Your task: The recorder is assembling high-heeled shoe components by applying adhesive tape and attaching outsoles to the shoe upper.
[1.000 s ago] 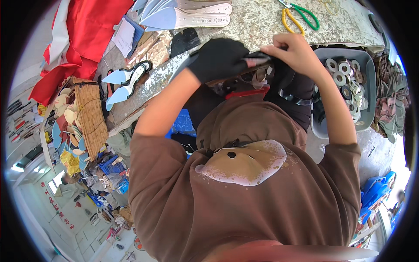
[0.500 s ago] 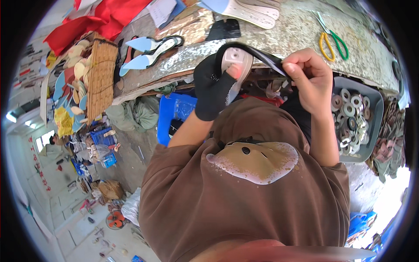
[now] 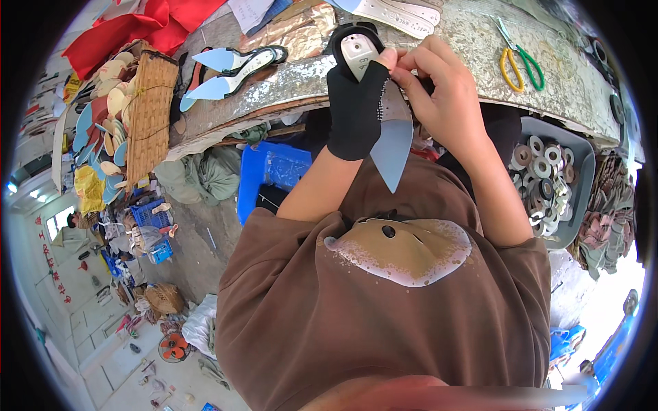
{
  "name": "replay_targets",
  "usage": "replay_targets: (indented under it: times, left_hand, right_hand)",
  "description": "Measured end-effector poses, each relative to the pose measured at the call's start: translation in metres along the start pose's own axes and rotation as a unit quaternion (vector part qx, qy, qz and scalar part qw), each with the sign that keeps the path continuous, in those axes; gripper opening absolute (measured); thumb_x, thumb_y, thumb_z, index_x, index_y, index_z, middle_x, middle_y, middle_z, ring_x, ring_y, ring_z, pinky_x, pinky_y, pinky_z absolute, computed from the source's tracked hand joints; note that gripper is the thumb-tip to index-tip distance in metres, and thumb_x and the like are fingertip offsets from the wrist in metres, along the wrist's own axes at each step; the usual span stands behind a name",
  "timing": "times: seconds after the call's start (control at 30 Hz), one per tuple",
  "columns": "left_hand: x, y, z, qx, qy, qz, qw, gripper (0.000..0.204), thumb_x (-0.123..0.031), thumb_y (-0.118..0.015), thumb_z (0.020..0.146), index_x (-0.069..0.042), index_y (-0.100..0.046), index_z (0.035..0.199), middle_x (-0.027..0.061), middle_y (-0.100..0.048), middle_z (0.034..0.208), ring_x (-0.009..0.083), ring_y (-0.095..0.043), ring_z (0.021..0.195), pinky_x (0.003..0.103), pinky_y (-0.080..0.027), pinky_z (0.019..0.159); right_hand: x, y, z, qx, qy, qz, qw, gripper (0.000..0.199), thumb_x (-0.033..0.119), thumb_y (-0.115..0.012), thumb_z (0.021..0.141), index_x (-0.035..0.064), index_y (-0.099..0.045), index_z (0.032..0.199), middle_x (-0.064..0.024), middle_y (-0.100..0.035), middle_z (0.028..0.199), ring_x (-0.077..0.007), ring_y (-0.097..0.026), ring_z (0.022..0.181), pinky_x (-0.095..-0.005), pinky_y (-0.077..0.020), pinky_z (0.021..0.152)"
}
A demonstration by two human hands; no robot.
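- Hands meet at the near edge of the bench [image 3: 439,41], over the person's lap, both closed on one shoe sole [image 3: 392,130].
- Left hand [image 3: 358,103] wears a black glove and wraps the sole's wide heel end from the left, with the pale heel patch showing above the glove.
- Right hand [image 3: 442,103] is bare; its fingertips pinch the sole's upper edge just beside the gloved fingers.
- Sole is grey and pointed, held upright, tip aimed down toward the brown shirt [image 3: 384,308].
- Scissors [image 3: 517,58] with yellow and green handles lie on the bench to the right, well apart from the hands.
- Grey tray [image 3: 572,185] of tape rolls sits right of the right forearm, below the bench edge.
- Pale blue soles [image 3: 229,68] rest on the bench to the left; white insoles [image 3: 394,10] lie at its far side.
- Red cloth [image 3: 144,27] covers the far left corner.
- Woven mat [image 3: 147,113] hangs off the left end, next to a stack of coloured cut-outs [image 3: 103,137].
- Blue crate [image 3: 274,175] stands under the bench, left of the left forearm.
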State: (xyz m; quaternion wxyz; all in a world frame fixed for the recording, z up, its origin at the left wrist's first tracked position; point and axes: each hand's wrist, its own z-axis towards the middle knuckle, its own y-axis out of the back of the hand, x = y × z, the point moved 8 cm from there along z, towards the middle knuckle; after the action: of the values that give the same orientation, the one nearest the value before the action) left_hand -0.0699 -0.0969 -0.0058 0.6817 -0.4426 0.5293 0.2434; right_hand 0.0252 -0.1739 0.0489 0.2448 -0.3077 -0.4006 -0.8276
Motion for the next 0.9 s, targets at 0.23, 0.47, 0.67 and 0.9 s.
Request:
replay_targets:
  times: [0.23, 0.47, 0.67, 0.9]
  left_hand:
    - [0.013, 0.003, -0.004, -0.051, 0.038, -0.022, 0.998, 0.017, -0.02, -0.065, 0.092, -0.003, -0.061, 0.089, 0.0034, -0.063, 0.08, 0.0107, -0.061, 0.069, 0.025, -0.047, 0.062]
    - [0.016, -0.007, -0.008, 0.026, -0.023, -0.017, 0.999, 0.018, -0.013, -0.068, 0.09, -0.001, -0.056, 0.096, 0.0061, -0.063, 0.082, 0.0141, -0.061, 0.074, 0.027, -0.049, 0.069]
    - [0.007, -0.02, -0.018, 0.203, -0.146, 0.255, 0.934, 0.01, -0.001, -0.069, 0.085, -0.001, -0.068, 0.095, 0.0075, -0.069, 0.089, 0.0171, -0.065, 0.084, 0.031, -0.051, 0.083]
    - [-0.027, -0.018, -0.036, 0.095, -0.272, 0.219, 0.932, 0.021, -0.005, -0.069, 0.087, 0.005, -0.06, 0.103, 0.0179, -0.07, 0.095, 0.0206, -0.067, 0.084, 0.032, -0.054, 0.079]
  right_hand:
    - [-0.035, -0.013, -0.046, 0.012, -0.006, -0.048, 0.999, 0.017, 0.019, -0.072, 0.082, 0.0069, -0.061, 0.08, -0.0071, -0.052, 0.079, -0.0311, -0.059, 0.062, -0.0406, -0.0464, 0.053]
    - [-0.064, -0.004, -0.057, 0.048, -0.09, -0.002, 0.995, 0.012, 0.014, -0.071, 0.081, 0.0059, -0.062, 0.079, -0.0073, -0.056, 0.08, -0.0304, -0.06, 0.068, -0.0389, -0.0473, 0.059]
    - [-0.093, 0.001, -0.056, 0.092, -0.177, 0.3, 0.933, 0.015, 0.017, -0.066, 0.092, 0.0021, -0.069, 0.095, 0.0008, -0.055, 0.074, -0.0094, -0.052, 0.066, -0.0272, -0.0425, 0.061]
    - [-0.066, -0.005, -0.079, 0.041, -0.267, 0.427, 0.863, 0.023, 0.016, -0.061, 0.096, 0.0017, -0.067, 0.114, -0.0038, -0.069, 0.092, -0.008, -0.059, 0.076, -0.025, -0.0492, 0.069]
